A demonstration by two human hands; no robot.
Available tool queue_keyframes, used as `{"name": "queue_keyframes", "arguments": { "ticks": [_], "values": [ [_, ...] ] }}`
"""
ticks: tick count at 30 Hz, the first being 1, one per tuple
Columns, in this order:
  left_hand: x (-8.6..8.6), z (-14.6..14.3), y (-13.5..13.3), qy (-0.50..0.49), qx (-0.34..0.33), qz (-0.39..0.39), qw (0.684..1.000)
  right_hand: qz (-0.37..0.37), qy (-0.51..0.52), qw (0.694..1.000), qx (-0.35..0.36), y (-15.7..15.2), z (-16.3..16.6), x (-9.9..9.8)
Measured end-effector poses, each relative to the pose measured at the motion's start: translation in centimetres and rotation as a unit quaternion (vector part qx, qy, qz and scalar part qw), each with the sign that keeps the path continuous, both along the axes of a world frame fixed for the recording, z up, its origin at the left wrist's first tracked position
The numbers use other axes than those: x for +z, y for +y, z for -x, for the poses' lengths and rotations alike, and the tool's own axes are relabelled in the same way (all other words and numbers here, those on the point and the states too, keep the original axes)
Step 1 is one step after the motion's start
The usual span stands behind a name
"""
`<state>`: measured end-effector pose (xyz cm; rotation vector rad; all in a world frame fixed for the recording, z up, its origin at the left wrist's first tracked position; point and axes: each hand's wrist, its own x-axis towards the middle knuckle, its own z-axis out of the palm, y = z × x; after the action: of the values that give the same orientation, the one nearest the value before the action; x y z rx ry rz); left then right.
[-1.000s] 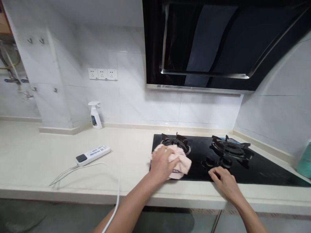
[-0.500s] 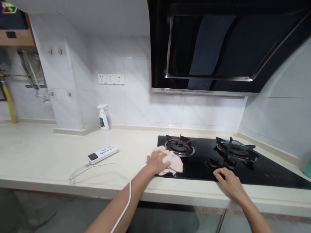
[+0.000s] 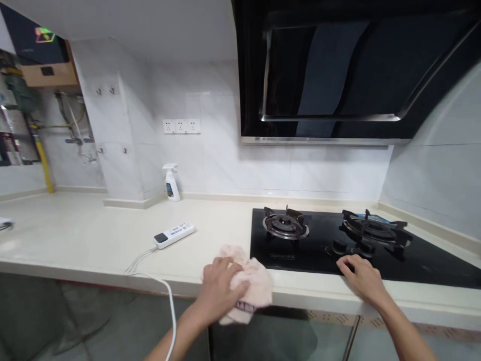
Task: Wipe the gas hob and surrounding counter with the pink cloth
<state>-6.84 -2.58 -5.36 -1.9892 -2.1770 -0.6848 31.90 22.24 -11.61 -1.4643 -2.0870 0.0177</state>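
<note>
A pale pink cloth [image 3: 257, 281] lies under my left hand [image 3: 221, 286], bunched at the counter's front edge, with part of it hanging over. My left fingers press down on it. The black glass gas cooktop [image 3: 296, 258] is just right of the cloth, with a left burner [image 3: 285, 225] and a right burner [image 3: 376, 229]. My right hand [image 3: 361, 278] rests at the cooktop's front edge, fingers curled in. It sits just below the control knobs [image 3: 339, 246]; whether anything is inside those fingers is hidden.
A white power strip [image 3: 176, 235] lies on the cream counter [image 3: 93, 225], its white cable [image 3: 171, 301] running over the front edge across my left forearm. A white spray bottle [image 3: 172, 184] stands by the wall. The black range hood [image 3: 323, 75] slants above the cooktop.
My left hand has drawn the cloth off the cooktop's left corner, toward me and to the counter edge. My right hand has stayed in place. The view has turned slightly left.
</note>
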Motion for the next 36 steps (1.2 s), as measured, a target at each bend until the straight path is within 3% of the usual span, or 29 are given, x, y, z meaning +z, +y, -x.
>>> {"name": "queue_keyframes", "arguments": {
  "ticks": [3,7,9,12,14,18,23,30,36],
  "values": [
    [-2.3,-4.1,-0.7,0.000,-0.078,-0.069,0.994,0.006,-0.013,1.000,-0.011,0.1,0.0,-0.2],
    [-4.5,-10.6,2.2,0.048,-0.185,-0.081,0.978,0.015,-0.017,1.000,-0.017,0.2,-0.1,-0.1],
    [-4.4,-13.6,4.3,0.092,-0.249,-0.066,0.962,0.018,-0.008,1.000,-0.020,0.2,-0.2,0.0],
    [-3.7,-16.2,6.7,0.094,-0.240,-0.016,0.966,0.012,0.006,1.000,-0.016,0.2,-0.3,0.0],
    [-3.5,-16.1,7.4,0.070,-0.242,0.008,0.968,0.006,0.010,1.000,-0.014,0.3,-0.5,-0.1],
    [-4.4,-11.5,6.0,0.048,-0.252,0.017,0.966,0.009,0.015,1.000,-0.016,0.5,-0.8,-0.1],
    [-5.4,-1.0,1.4,0.057,-0.180,0.006,0.982,0.015,0.007,1.000,-0.021,0.6,-1.3,-0.3],
    [-3.7,12.8,-5.5,0.116,-0.045,0.023,0.992,0.012,0.009,1.000,-0.025,1.2,-1.9,-0.9],
    [-2.7,20.8,-8.9,0.076,0.070,-0.017,0.994,0.009,0.030,1.000,-0.006,0.9,-1.9,-0.8]
  ]
}}
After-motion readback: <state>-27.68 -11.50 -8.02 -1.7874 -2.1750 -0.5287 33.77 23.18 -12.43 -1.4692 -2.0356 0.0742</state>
